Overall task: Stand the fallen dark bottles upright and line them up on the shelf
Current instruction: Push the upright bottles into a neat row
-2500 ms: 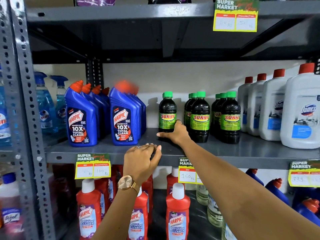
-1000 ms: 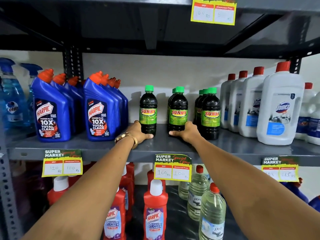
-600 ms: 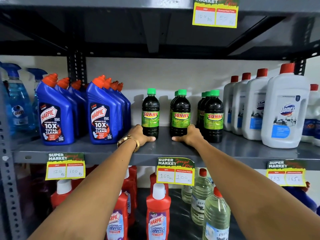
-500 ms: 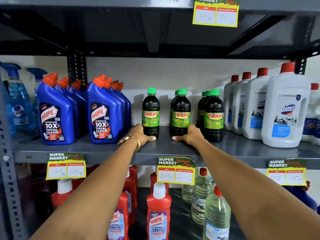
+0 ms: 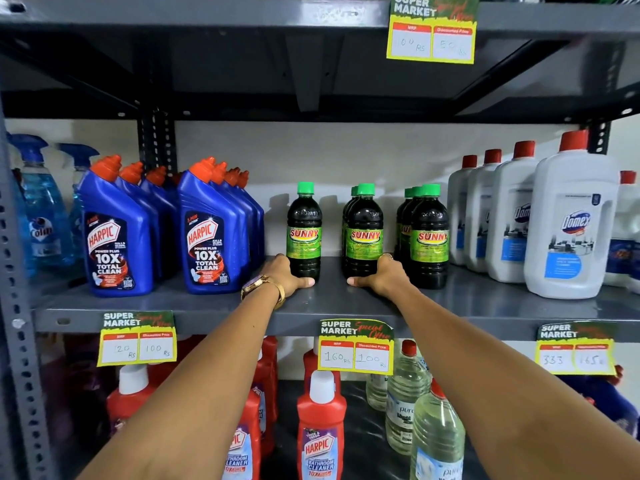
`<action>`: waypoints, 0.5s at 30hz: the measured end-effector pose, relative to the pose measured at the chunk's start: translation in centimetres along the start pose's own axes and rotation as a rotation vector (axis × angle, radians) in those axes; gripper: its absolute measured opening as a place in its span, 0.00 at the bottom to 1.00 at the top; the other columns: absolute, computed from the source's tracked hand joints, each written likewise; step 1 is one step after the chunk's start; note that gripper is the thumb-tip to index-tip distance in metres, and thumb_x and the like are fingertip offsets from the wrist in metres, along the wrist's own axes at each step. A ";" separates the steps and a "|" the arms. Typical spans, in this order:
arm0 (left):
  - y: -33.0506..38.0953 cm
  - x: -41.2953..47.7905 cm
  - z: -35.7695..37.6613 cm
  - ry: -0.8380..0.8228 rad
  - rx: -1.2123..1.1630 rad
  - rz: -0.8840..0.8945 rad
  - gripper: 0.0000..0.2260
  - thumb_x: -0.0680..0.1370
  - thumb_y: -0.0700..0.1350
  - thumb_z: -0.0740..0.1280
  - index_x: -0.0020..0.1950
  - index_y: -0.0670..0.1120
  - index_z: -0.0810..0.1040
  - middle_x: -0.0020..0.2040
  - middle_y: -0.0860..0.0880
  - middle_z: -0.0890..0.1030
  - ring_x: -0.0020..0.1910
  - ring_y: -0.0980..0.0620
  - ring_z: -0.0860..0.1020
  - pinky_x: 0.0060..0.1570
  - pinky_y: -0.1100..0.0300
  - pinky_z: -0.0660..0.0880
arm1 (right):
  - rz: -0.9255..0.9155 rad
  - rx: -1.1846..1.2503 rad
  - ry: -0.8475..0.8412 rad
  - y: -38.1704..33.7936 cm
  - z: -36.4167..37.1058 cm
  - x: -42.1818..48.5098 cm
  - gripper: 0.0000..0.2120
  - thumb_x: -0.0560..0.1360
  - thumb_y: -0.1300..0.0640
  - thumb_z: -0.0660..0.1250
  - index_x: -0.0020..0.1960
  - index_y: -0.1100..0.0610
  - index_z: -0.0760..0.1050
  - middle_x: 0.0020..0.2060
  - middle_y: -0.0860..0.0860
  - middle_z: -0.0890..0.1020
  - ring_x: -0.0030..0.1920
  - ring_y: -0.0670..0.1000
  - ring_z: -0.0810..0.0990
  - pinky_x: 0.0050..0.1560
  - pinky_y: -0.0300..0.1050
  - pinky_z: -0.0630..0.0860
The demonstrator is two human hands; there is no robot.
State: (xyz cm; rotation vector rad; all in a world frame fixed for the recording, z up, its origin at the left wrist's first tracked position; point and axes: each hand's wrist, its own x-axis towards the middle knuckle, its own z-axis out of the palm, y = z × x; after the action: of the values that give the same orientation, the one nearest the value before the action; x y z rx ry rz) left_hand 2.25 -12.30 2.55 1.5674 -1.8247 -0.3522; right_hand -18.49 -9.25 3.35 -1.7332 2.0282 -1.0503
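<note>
Head view, middle shelf [image 5: 485, 303], grey metal. All Sunny dark bottles visible stand upright, green caps up, labels facing out, in three files running front to back: a lone bottle on the left [image 5: 304, 233], a middle file led by one bottle [image 5: 364, 233] with at least one more behind it, and a right file led by another [image 5: 429, 237] with two caps showing behind.

Left hand [image 5: 285, 275]: wrapped round the base of the lone left bottle, thumb lying on the shelf in front of it, fingers hidden behind. Gold wristwatch [image 5: 258, 284] on that wrist.

Right hand [image 5: 384, 275]: wrapped round the base of the middle front bottle, thumb on the shelf in front, a ring on one finger; the hand sits in the gap between middle and right files.

Neighbours: blue Harpic bottles [image 5: 207, 233] just left of the dark bottles; white Domex jugs [image 5: 571, 223] to the right. Price tag [image 5: 355, 346] on the shelf edge below the hands, reading 160 and 100
</note>
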 end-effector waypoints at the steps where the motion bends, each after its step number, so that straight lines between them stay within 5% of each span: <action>1: 0.1 0.0 -0.1 -0.004 0.003 -0.004 0.27 0.68 0.54 0.75 0.61 0.44 0.74 0.58 0.43 0.80 0.54 0.44 0.78 0.57 0.51 0.75 | -0.003 0.001 0.000 0.0 0.0 0.1 0.39 0.66 0.44 0.78 0.67 0.64 0.66 0.64 0.61 0.77 0.66 0.62 0.74 0.67 0.57 0.71; 3: 0.6 -0.2 -0.1 -0.030 0.041 -0.024 0.29 0.70 0.55 0.73 0.66 0.42 0.70 0.62 0.42 0.78 0.58 0.43 0.77 0.58 0.53 0.74 | -0.008 0.037 0.003 0.1 -0.1 0.0 0.40 0.65 0.45 0.78 0.67 0.64 0.66 0.64 0.61 0.77 0.66 0.61 0.75 0.67 0.56 0.71; 7: 1.6 -3.0 -0.3 -0.081 0.178 -0.101 0.44 0.75 0.59 0.65 0.75 0.33 0.46 0.74 0.35 0.63 0.69 0.38 0.67 0.67 0.50 0.67 | -0.052 0.191 -0.160 0.4 -1.9 -1.2 0.37 0.65 0.48 0.80 0.67 0.62 0.71 0.63 0.57 0.79 0.61 0.56 0.77 0.62 0.48 0.72; 9: 1.7 -4.8 -0.4 0.005 0.156 -0.039 0.36 0.76 0.56 0.65 0.72 0.34 0.54 0.69 0.36 0.69 0.66 0.38 0.70 0.64 0.50 0.69 | -0.060 0.220 -0.189 1.8 -3.4 -1.9 0.31 0.65 0.51 0.80 0.62 0.65 0.76 0.55 0.58 0.82 0.55 0.57 0.79 0.59 0.47 0.73; 11: 2.3 -6.5 -0.4 0.075 0.095 0.142 0.20 0.78 0.51 0.64 0.64 0.40 0.68 0.61 0.42 0.77 0.60 0.42 0.75 0.58 0.52 0.72 | -0.079 0.251 -0.033 4.2 -5.1 -2.5 0.17 0.64 0.52 0.80 0.44 0.63 0.81 0.43 0.59 0.84 0.49 0.56 0.81 0.54 0.49 0.76; 13: 3.4 -7.6 -0.4 0.009 0.016 0.348 0.11 0.79 0.49 0.63 0.58 0.45 0.77 0.56 0.48 0.81 0.56 0.50 0.78 0.56 0.56 0.74 | -0.069 0.303 0.193 6.7 -6.7 -2.7 0.14 0.62 0.53 0.82 0.33 0.57 0.78 0.35 0.54 0.82 0.43 0.54 0.80 0.45 0.48 0.79; 15: 5.2 -7.9 0.1 -0.118 0.020 0.486 0.12 0.80 0.49 0.61 0.59 0.47 0.79 0.49 0.52 0.82 0.51 0.61 0.79 0.51 0.65 0.74 | 0.012 0.280 0.327 8.2 -8.0 -2.5 0.21 0.60 0.50 0.83 0.43 0.60 0.78 0.44 0.55 0.80 0.49 0.57 0.79 0.45 0.47 0.78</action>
State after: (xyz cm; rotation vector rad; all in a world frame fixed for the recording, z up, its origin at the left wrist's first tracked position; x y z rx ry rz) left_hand -1.56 -3.58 3.11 1.0812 -2.2277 -0.2002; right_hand -28.99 -3.96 2.79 -1.4823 1.9444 -1.6158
